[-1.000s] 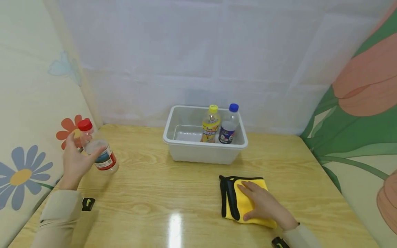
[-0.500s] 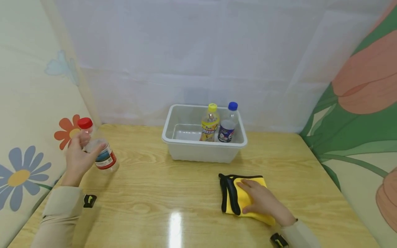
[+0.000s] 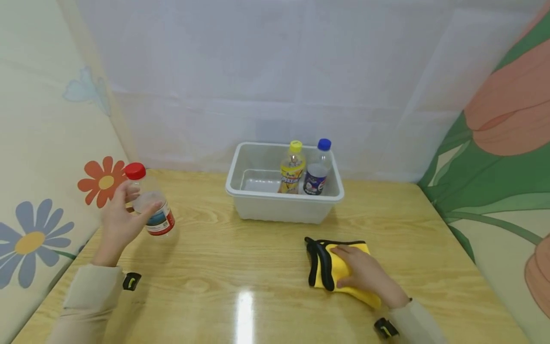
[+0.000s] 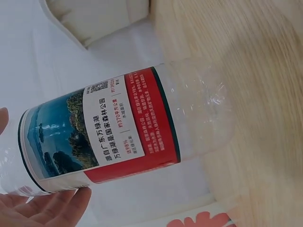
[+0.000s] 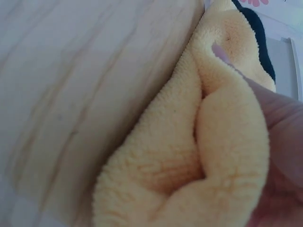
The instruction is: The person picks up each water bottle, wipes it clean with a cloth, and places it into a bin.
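Observation:
In the head view my left hand (image 3: 122, 220) grips a clear plastic bottle (image 3: 155, 210) with a red cap, tilted over the left side of the table. Up close in the left wrist view, the bottle's label (image 4: 102, 125) shows a lake picture, a red band and Chinese print; fingers curl under it and its clear base points toward the wood. On the right, my right hand (image 3: 365, 274) holds a yellow cloth (image 3: 339, 267) with black edging on the table. Folds of the cloth (image 5: 180, 151) bulge beside the palm and hide most of the fingers in the right wrist view.
A light grey plastic bin (image 3: 279, 208) stands at the back middle. Inside it, a yellow-capped bottle (image 3: 292, 172) and a blue-capped bottle (image 3: 317, 174) stand upright on the right side. A white sheet hangs behind the wooden table (image 3: 206, 277); flowered fabric borders both sides.
My left hand has carried the bottle a little to the right. Under my right hand the cloth has drawn together slightly, its front edge lifting into a fold.

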`<state>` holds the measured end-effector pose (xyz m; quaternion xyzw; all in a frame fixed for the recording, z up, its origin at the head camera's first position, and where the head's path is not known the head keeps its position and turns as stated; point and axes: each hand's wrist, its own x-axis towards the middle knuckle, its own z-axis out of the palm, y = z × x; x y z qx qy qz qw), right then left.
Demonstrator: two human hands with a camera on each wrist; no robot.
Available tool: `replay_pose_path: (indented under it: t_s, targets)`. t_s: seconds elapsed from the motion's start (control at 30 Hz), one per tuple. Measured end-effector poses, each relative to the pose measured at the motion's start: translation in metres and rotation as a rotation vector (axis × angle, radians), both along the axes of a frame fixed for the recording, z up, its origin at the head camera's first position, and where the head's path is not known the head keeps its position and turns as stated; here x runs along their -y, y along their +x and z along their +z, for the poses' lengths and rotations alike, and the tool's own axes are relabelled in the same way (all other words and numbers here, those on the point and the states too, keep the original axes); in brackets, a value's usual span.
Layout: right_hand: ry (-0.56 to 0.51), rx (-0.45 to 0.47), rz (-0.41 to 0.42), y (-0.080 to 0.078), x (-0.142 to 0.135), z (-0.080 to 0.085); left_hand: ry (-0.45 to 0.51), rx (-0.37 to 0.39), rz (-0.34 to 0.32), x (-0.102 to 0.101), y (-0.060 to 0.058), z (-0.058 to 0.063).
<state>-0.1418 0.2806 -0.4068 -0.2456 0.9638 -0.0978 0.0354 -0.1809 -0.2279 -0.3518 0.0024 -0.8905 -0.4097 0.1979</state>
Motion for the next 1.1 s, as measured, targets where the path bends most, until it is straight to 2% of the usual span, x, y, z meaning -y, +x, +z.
replay_pose_path:
  t_s: [0.3, 0.67, 0.87, 1.1]
  targets:
    - [-0.012, 0.000, -0.051, -0.004, 0.002, 0.001, -0.010, -0.100, -0.070, -0.020, 0.011, 0.007]
    - [-0.048, -0.092, -0.086, -0.007, 0.002, 0.000, 0.011, -0.209, -0.184, -0.046, 0.013, 0.014]
    - [-0.088, -0.119, -0.102, -0.008, 0.002, 0.002, 0.028, -0.223, -0.232, -0.057, 0.013, 0.011]
    - [-0.131, -0.128, -0.118, -0.006, 0.001, 0.003, 0.017, -0.205, -0.293, -0.073, 0.012, 0.005]
